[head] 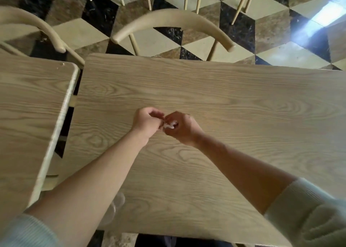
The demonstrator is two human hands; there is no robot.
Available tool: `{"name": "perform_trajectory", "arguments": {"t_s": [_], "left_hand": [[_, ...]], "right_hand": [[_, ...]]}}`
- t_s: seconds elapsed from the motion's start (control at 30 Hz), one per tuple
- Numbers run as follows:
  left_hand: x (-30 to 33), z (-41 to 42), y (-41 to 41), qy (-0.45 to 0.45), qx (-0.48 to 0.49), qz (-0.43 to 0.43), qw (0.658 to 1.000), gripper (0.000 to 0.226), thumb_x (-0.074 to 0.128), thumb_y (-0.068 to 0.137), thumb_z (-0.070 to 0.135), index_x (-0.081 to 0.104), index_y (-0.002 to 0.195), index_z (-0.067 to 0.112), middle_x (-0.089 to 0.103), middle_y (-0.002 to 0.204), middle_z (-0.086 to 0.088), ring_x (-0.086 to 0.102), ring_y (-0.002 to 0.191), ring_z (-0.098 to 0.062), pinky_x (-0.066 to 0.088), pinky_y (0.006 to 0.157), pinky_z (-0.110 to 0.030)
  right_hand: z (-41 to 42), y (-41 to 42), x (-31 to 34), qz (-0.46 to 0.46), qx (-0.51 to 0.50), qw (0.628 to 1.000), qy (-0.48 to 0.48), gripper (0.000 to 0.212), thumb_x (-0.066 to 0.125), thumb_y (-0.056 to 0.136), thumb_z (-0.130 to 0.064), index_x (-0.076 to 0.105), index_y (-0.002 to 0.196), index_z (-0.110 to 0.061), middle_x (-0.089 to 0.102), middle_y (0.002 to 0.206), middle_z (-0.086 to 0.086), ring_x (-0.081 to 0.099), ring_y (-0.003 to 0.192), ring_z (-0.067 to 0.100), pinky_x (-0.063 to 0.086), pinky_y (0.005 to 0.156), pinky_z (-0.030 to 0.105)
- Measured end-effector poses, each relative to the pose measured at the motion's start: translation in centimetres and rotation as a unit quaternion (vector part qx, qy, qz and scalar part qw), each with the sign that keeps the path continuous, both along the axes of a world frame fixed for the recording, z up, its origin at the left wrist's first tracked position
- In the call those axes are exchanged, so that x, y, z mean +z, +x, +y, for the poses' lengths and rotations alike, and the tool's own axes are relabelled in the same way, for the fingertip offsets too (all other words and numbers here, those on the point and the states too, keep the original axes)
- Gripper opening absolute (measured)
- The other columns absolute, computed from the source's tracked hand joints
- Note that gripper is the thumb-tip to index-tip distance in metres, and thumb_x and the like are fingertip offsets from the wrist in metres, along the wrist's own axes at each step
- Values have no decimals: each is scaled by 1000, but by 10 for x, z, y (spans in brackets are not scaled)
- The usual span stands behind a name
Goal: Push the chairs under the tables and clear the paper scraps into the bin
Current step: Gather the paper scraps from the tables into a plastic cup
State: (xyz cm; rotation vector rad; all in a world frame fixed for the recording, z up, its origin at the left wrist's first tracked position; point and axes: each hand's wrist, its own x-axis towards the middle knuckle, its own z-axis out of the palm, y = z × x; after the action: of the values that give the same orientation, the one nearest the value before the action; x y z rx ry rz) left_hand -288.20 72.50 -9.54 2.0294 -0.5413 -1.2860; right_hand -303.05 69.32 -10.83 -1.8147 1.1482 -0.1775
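Both hands meeting mid-counter [206,89], right hand [180,127] clutching white paper scraps [169,125], left hand [147,120] pinching at them, chair [173,20] at 12 o'clock

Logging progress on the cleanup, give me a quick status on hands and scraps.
Left hand and right hand together over table, pinching white paper scraps. Chair tucked at far edge. Bin not in view.

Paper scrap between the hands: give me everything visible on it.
The paper scrap is a small, white, crumpled bit, mostly hidden. It sits over the middle of the wooden table, pinched in the curled fingers of the right hand, with the left hand closing on it from the other side. Whether it touches the tabletop cannot be told.
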Motion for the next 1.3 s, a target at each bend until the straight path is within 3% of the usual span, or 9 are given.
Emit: {"name": "perform_trajectory", "arguments": {"t_s": [0.13,0.33,0.47,0.63,0.8,0.87,1.0,1.2,1.3], "left_hand": [[24,28,46,-7,72,117,990,29,65,78,-26,65,89,1,69,85,-19,70,71,-27,65,63,-36],[46,107,109,-33,144,173,974,33,57,80,-30,61,104,-7,65,88,-24,71,79,-32,65,71,-42],[42,159,136,-30,137,100,985,26,54,86,-23,63,93,1,71,93,-24,71,78,-30,64,77,-46],[30,251,145,-7,-37,-110,993,41,53,86,-13,66,107,19,70,100,3,67,94,-12,57,78,-28],[1,315,119,1,-148,-44,988,76,72,80,-1,42,144,28,52,129,5,54,116,-12,55,90,-29],[-7,317,107,-29,-187,-37,981,92,78,76,5,33,149,38,45,138,8,49,124,-10,56,94,-32],[-20,312,90,-83,-229,-77,967,87,75,76,6,39,148,36,46,136,3,50,130,-15,47,108,-35],[-25,336,71,-106,-115,-297,942,34,69,91,29,57,118,11,57,113,-4,59,102,-20,53,86,-30],[-19,370,27,-69,41,-250,965,64,58,85,63,46,119,11,44,112,0,50,100,-17,48,84,-30]], "right_hand": [[23,32,14,-19,-72,997,-4,10,80,80,-30,70,80,-29,67,71,-13,57,64,-6,37,55,6],[79,78,35,0,-27,1000,-5,18,82,75,-26,65,72,-31,68,65,-8,62,61,9,45,57,21],[118,103,47,-4,-13,1000,-19,19,84,73,-24,66,71,-30,65,61,-10,57,55,-1,41,54,13],[172,111,64,45,118,992,-25,15,84,77,-22,69,80,-24,59,65,-15,54,58,-6,37,56,7],[216,114,64,137,241,959,-60,16,75,83,-13,74,99,-12,72,88,2,63,76,16,40,59,6],[223,117,62,171,270,944,-77,19,71,86,-16,74,105,-15,74,101,4,69,91,23,52,73,25],[235,124,60,237,332,906,-117,26,60,90,-13,75,110,-20,73,113,2,66,105,24,52,82,33],[236,93,42,170,173,966,-89,18,66,82,-7,77,93,-17,77,94,3,72,88,23,57,77,35],[243,67,32,146,62,986,-53,13,70,82,-7,76,88,-17,77,87,-2,71,83,13,53,74,23]]}}
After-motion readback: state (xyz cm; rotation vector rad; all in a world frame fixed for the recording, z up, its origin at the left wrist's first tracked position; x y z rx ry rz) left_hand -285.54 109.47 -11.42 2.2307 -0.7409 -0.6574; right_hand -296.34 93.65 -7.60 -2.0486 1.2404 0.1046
